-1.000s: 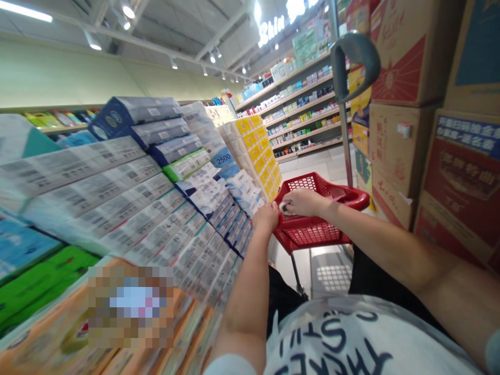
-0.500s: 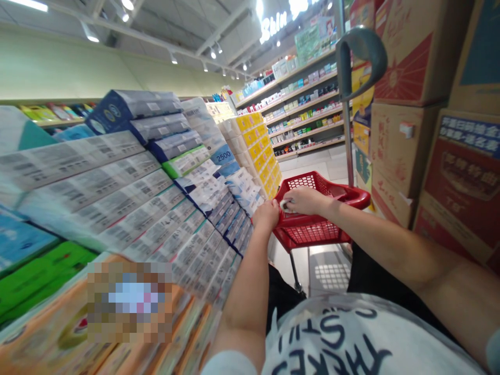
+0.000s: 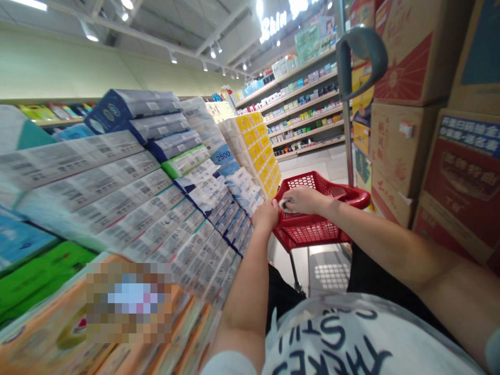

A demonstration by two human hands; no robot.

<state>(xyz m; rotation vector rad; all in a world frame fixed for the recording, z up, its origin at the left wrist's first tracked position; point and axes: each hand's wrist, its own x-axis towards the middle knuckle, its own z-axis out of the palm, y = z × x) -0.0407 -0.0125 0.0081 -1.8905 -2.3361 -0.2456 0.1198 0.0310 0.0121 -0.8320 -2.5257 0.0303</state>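
A red plastic shopping basket (image 3: 312, 229) on a wheeled stand sits in front of me in a store aisle. My left hand (image 3: 266, 214) is closed at the basket's near left corner. Over the near rim lies my right hand (image 3: 302, 200), its fingers curled, touching a small white object (image 3: 283, 204) that I cannot identify. Both forearms reach forward from my white printed shirt (image 3: 344, 338).
Stacked tissue and paper packs (image 3: 128, 198) fill the left side close to my left arm. Cardboard boxes (image 3: 429, 130) are piled on the right. A grey cart handle (image 3: 359, 57) on a pole rises behind the basket. Product shelves (image 3: 300, 114) stand beyond a tiled floor (image 3: 308, 166).
The view has shifted slightly upward; both hands stay at the basket's rim in the same hold.
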